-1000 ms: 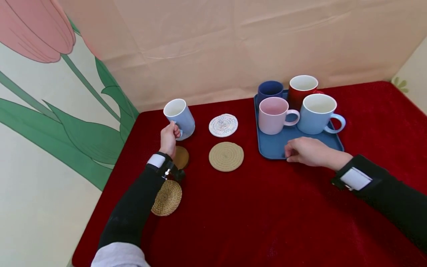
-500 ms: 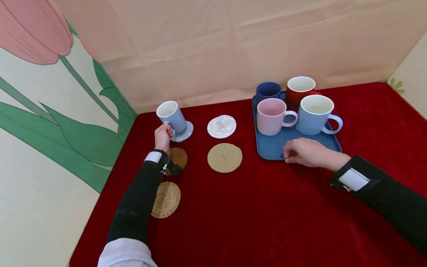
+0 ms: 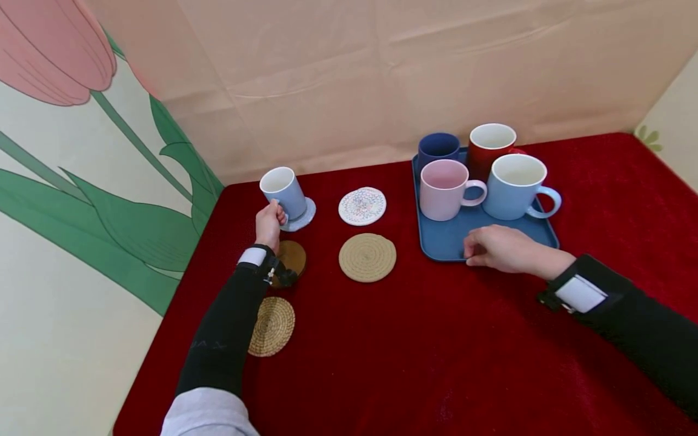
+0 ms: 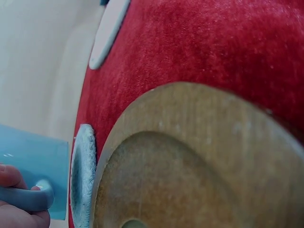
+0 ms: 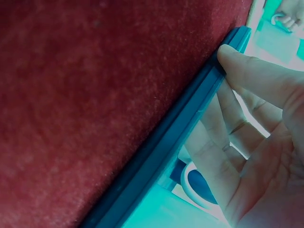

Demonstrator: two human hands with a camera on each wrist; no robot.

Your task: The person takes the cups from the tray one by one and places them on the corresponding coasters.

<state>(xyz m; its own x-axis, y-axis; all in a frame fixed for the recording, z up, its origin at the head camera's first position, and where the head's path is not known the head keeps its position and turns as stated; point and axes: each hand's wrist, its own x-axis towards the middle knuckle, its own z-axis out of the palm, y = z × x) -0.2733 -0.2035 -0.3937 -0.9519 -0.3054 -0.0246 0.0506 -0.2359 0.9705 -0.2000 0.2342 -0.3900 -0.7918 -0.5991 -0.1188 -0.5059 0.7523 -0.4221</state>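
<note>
left hand [image 3: 268,224]: gripping light blue mug [image 3: 283,192] by its handle, tilting on blue coaster [image 3: 303,213], left of centre
right hand [image 3: 498,248]: pinching blue tray [image 3: 444,242] near rim, centre right

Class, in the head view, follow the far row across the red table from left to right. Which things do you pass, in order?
Light blue mug gripped by the left hand → white patterned coaster → pink mug → large light blue mug.
</note>
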